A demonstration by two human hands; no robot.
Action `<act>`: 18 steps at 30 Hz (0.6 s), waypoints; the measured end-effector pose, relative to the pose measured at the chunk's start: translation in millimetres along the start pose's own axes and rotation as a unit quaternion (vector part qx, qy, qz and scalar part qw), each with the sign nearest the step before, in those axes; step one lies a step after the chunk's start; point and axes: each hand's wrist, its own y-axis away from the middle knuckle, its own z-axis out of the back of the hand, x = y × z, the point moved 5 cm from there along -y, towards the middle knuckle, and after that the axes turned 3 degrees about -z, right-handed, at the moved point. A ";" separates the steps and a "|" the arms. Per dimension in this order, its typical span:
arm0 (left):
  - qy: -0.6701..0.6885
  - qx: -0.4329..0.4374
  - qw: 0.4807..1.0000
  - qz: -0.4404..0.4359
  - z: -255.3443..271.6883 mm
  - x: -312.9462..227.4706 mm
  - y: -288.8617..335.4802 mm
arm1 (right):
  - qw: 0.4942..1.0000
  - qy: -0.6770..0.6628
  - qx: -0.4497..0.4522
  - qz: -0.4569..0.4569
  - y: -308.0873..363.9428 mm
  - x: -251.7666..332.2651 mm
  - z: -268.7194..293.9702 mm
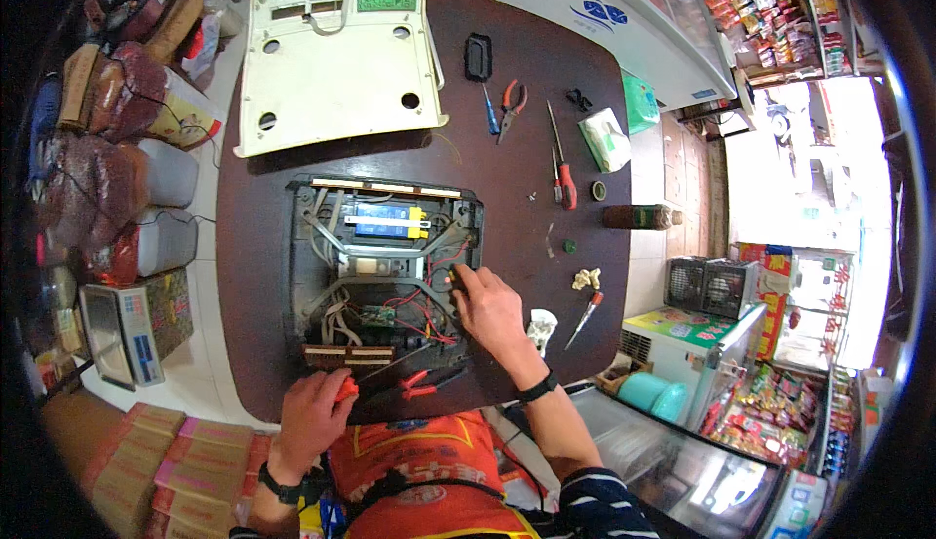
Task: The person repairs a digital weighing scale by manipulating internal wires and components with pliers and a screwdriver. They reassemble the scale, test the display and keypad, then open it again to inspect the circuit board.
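Matt plastic casing (477, 237) (metal brackets (332, 241)).

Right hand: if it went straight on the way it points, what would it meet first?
Probably the red wires in the black casing, though depth is unclear here.

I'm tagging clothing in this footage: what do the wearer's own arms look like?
The left grip and right grip are ungloved. There is a dark band on the left wrist and a black band on the right. The right sleeve is dark with white stripes; the left one I can't make out.
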 end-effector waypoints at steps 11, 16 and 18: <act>-0.015 -0.024 0.999 0.040 5.2 -2.2 23.8 | 0.996 -0.080 -0.038 0.006 60.9 15.4 -6.2; -0.029 -0.037 0.998 0.039 8.8 -5.8 31.0 | 0.995 -0.091 -0.047 -0.006 65.0 12.3 -12.6; -0.029 -0.038 0.998 0.043 9.9 -7.1 33.5 | 0.994 -0.099 -0.052 -0.013 64.9 8.7 -15.2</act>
